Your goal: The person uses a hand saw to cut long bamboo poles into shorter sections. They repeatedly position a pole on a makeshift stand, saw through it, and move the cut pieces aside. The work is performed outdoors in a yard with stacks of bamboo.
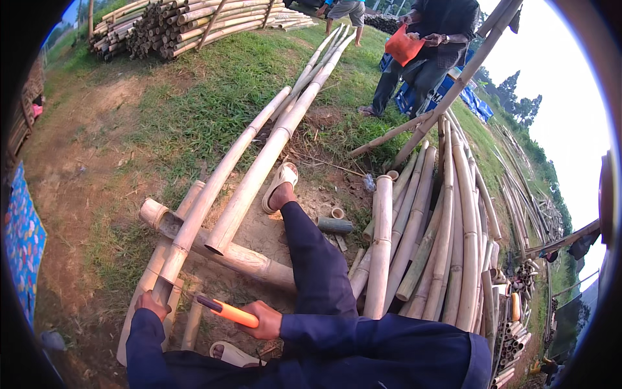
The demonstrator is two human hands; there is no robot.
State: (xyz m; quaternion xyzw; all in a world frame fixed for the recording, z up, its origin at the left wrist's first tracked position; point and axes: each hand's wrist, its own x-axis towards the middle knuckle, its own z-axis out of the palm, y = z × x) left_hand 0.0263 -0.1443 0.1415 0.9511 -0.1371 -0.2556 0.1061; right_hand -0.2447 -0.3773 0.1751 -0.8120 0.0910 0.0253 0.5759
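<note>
My left hand (pixel 151 305) is closed on the near end of a long pale bamboo pole (pixel 206 206), where an open cut shows at the tip. That pole rests across a thick bamboo crosspiece (pixel 249 261) lying near the ground. My right hand (pixel 262 320) grips an orange tool with a dark end (pixel 228 312), pointing left toward the pole; its exact kind I cannot make out. Beside the held pole lies a second, thicker bamboo pole (pixel 259 163), its hollow end on the crosspiece. My sandalled foot (pixel 282 187) stands to the right of it.
Many bamboo poles (pixel 453 227) lean and lie at my right, next to a short green bamboo piece (pixel 334 225). A slanting post (pixel 453 87) rises there. Stacked bamboo (pixel 188 26) stands far left. A person holding something red (pixel 404 45) is ahead; another person's legs show farther back.
</note>
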